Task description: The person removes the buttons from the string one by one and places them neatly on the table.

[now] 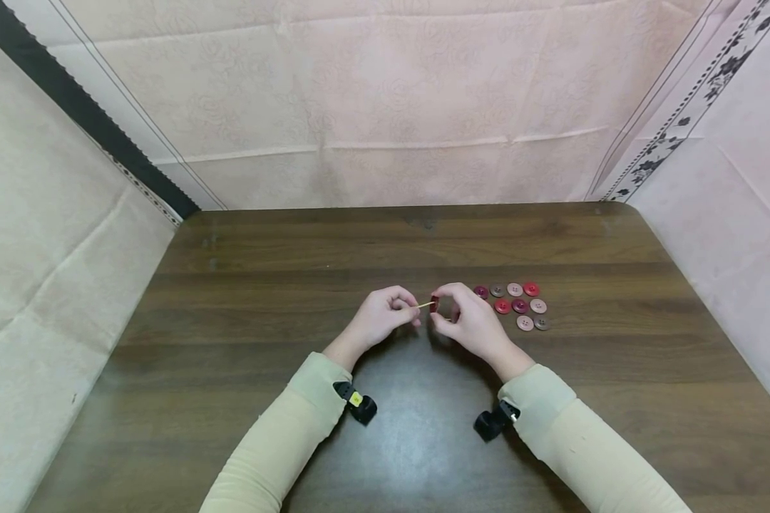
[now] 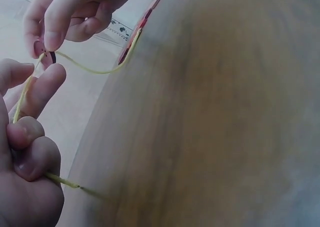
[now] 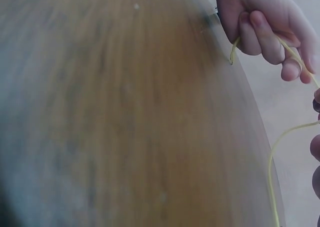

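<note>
My left hand [image 1: 385, 315] holds a yellow string [image 1: 425, 305], its lower fingers curled round it in the left wrist view. A short tail of string pokes out below those fingers. Facing it, my right hand [image 1: 473, 324] pinches a small stack of dark red buttons [image 1: 433, 304] by the edges. In the left wrist view a pinkish-red button [image 2: 38, 48] faces the left hand, with a dark one behind it. The string passes through the buttons there and trails off beyond them. The right wrist view cuts off most of the right hand.
Right of the right hand, several loose buttons [image 1: 520, 306] in red, maroon, pink and grey lie in rough rows on the brown wooden table [image 1: 282, 249]. Pale cloth [image 1: 385, 107] hangs behind the table and at both sides. A black camera sits on each wrist.
</note>
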Demonstrator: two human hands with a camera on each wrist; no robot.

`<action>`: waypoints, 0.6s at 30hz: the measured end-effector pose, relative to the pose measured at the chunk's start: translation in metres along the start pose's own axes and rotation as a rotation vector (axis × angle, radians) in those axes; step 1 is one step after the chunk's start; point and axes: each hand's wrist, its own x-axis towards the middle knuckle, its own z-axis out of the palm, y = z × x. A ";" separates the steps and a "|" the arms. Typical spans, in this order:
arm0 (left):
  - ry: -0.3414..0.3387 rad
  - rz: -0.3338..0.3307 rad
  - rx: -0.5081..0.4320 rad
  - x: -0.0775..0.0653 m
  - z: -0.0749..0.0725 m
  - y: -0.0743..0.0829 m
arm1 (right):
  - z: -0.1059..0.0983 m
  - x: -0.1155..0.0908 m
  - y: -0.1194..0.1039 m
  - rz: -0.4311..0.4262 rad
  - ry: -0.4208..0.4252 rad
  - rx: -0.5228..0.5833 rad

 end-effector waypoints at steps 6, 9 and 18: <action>0.006 -0.011 0.005 0.001 -0.001 -0.001 | -0.004 -0.002 0.003 0.015 0.011 -0.003; 0.005 -0.015 0.003 0.000 0.000 0.000 | -0.006 -0.003 0.006 0.024 0.015 -0.018; 0.012 -0.035 0.028 0.001 -0.001 0.003 | -0.012 -0.006 0.009 0.053 0.022 -0.023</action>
